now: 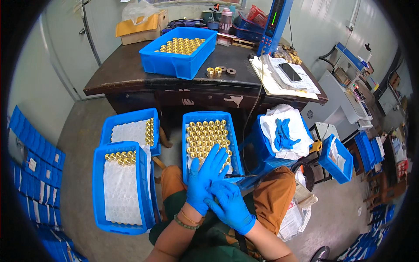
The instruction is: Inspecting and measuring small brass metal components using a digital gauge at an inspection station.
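My left hand (202, 182), in a blue glove, is raised with its fingers stretched out over the near part of a blue tray (186, 131). My right hand (231, 205), gloved too, has its fingers curled against the left palm; what they pinch, if anything, is hidden. Rows of brass rings (205, 135) stand in the tray beyond my hands. A thin dark rod (235, 175) lies across the tray's near right rim, its left end close to my hands. Whether a hand touches it, I cannot tell.
Two blue trays (99, 187) with white liners and some brass rings stand at left. A desk (118, 70) ahead bears a full blue tray (174, 65), loose rings, papers, a phone (290, 72) and a blue column gauge (275, 26). Spare gloves (283, 134) lie on a cloth at right.
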Demonstrator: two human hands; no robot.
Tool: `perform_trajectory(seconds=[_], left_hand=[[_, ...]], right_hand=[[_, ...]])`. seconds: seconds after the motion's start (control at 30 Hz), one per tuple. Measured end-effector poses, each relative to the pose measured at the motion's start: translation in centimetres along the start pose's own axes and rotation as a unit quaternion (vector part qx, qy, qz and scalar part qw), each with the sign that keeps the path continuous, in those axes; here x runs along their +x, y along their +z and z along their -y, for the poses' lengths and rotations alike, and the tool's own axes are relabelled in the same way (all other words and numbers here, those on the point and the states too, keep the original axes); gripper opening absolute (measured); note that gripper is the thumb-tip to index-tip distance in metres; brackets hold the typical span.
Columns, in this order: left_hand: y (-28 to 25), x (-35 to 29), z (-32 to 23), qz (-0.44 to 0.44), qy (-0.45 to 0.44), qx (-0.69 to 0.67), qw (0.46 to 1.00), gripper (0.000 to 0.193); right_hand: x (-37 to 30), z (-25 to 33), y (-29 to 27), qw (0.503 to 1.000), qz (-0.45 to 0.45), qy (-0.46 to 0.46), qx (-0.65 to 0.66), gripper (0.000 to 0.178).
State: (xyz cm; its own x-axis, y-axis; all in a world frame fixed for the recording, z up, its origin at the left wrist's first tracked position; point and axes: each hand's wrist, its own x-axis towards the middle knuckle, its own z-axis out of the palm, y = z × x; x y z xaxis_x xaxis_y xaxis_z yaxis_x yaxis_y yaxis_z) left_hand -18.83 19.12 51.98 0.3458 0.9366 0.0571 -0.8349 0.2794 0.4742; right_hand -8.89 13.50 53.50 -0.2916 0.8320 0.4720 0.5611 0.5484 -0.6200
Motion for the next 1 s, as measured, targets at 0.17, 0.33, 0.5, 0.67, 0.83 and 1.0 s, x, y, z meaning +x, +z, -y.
perform_trajectory(seconds=[0.17, 0.33, 0.5, 0.67, 0.83, 1.0], left_hand=[[-1.2, -0.7, 0.3, 0.013, -0.052, -0.046, 0.997, 0.069], [-2.3, -1.3, 0.6, 0.055, -0.001, -0.191, 0.980, 0.069], [-7.0, -1.9, 0.7, -0.175, -0.094, -0.022, 0.980, 0.049], [-9.1, -2.2, -4.3, -0.112, 0.124, 0.299, 0.940, 0.029], [-10.5, 1.3, -3.9, -0.258, 0.091, 0.378, 0.885, 0.024], [-14.7, 3.1, 1.1, 0.005, -0.030, 0.788, 0.615, 0.023]], right_hand=[[-1.7, -1.3, 1.6, 0.997, 0.013, 0.021, 0.071, 0.010], [-1.9, -0.7, 1.7, 0.926, 0.122, 0.190, 0.304, 0.009], [-2.4, -0.6, 3.7, 0.945, 0.177, 0.018, 0.274, 0.015], [-3.1, -1.5, 2.3, 0.771, 0.245, 0.269, 0.522, 0.018], [-2.3, -12.9, 3.6, 0.972, 0.105, 0.209, 0.017, 0.018], [-0.2, -16.7, 4.5, 0.905, 0.281, 0.229, -0.224, 0.019]])
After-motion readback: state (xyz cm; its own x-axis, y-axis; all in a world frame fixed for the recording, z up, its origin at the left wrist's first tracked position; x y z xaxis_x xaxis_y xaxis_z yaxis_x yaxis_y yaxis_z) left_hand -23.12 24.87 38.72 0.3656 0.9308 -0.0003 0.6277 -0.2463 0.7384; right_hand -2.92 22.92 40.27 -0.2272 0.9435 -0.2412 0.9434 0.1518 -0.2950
